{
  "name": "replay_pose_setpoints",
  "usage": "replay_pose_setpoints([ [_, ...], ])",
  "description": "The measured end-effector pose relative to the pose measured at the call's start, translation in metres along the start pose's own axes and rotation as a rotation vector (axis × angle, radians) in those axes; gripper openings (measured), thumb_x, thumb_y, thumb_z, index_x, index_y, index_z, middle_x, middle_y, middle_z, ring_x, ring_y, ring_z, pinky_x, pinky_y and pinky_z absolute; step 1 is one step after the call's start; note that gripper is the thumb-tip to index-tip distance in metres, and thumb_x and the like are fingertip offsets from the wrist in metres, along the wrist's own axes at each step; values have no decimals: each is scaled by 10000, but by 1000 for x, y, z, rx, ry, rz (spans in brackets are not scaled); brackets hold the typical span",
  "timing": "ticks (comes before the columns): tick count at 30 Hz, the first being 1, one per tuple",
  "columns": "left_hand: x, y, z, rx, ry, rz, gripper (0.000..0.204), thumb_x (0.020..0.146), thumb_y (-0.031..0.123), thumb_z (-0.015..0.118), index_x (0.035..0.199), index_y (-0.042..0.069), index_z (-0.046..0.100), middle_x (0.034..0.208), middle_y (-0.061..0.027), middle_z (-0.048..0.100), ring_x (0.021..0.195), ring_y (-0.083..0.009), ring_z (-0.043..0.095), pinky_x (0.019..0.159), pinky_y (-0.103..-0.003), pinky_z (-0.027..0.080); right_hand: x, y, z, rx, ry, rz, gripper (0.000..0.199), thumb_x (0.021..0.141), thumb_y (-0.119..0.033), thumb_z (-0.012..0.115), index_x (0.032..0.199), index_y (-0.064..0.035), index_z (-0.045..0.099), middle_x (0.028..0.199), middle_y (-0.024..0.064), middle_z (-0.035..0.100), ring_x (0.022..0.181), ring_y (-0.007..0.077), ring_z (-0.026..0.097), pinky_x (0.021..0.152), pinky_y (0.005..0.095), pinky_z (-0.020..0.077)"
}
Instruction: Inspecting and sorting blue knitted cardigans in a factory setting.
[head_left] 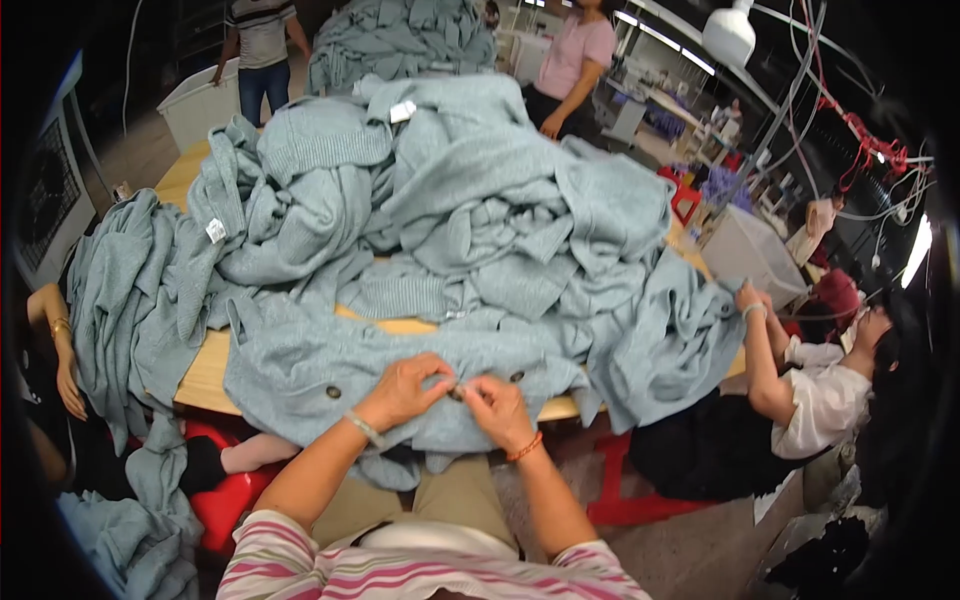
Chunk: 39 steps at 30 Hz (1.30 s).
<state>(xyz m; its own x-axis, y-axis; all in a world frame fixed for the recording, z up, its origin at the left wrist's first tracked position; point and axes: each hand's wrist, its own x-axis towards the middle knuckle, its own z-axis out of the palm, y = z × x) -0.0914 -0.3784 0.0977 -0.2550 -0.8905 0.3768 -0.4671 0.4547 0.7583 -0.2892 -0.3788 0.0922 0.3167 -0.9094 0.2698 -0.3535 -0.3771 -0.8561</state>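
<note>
A grey-blue knitted cardigan [290,350] is spread along the near edge of the table in front of me. Dark round buttons sit on it, one button [333,392] left of my hands and another button [517,377] just above my right hand. Between my fingertips is a small dark button [457,393]. My left hand [408,388] pinches at it from the left, with thumb and forefinger together. From the right, my right hand [498,410] closes its fingertips on the same spot. Part of the button is hidden by my fingers.
A large heap of similar knitwear [450,190] covers the wooden table [205,370]. At right a seated co-worker [820,400] handles another garment [660,340]; an arm [62,350] shows at left. Red stools [610,480] stand below. A lamp [728,38] and cables hang at upper right.
</note>
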Motion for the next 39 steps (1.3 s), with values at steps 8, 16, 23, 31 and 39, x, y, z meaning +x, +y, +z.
replay_pose_setpoints([
  [8, 14, 14, -3, 74, 69, -44, 136, 805, 123, 695, 854, 22, 617, 835, -125, 622, 761, -303, 625, 658, -363, 482, -32, 8, -67, -494, 28, 23, 170, 830, -212, 673, 904, -60, 680, 880, 137, 666, 803, 351, 643, 688, 424, 513],
  [16, 27, 76, 54, 204, 109, 381, 260, 767, 45, 665, 1020, 53, 603, 1015, -133, 600, 932, -324, 580, 769, -409, 477, -49, -4, -68, -436, 198, -162, 100, 814, -62, 649, 911, -46, 662, 812, 141, 610, 725, 349, 614, 606, 409, 500],
  [23, 58, 55, 87, 252, 33, 57, 285, 799, 135, 657, 1060, 39, 593, 938, -153, 593, 897, -355, 596, 763, -425, 497, -42, -8, -66, -424, 258, -205, 157, 790, 12, 619, 937, -34, 652, 804, 145, 613, 707, 350, 612, 613, 417, 490],
  [31, 74, 52, 91, 138, 30, -134, 156, 772, 151, 637, 809, 2, 661, 777, -154, 664, 741, -335, 648, 662, -419, 511, -28, -4, -65, -353, 246, -126, 165, 772, 20, 615, 933, -14, 609, 818, 154, 607, 647, 308, 609, 576, 384, 484],
  [39, 75, 32, 89, -393, -130, -331, 156, 755, 153, 728, 803, 8, 700, 746, -74, 700, 668, -109, 633, 616, -269, 507, -27, -19, -58, -290, 352, -92, 251, 798, 25, 629, 1042, -5, 580, 820, 137, 618, 622, 247, 629, 558, 346, 505],
])
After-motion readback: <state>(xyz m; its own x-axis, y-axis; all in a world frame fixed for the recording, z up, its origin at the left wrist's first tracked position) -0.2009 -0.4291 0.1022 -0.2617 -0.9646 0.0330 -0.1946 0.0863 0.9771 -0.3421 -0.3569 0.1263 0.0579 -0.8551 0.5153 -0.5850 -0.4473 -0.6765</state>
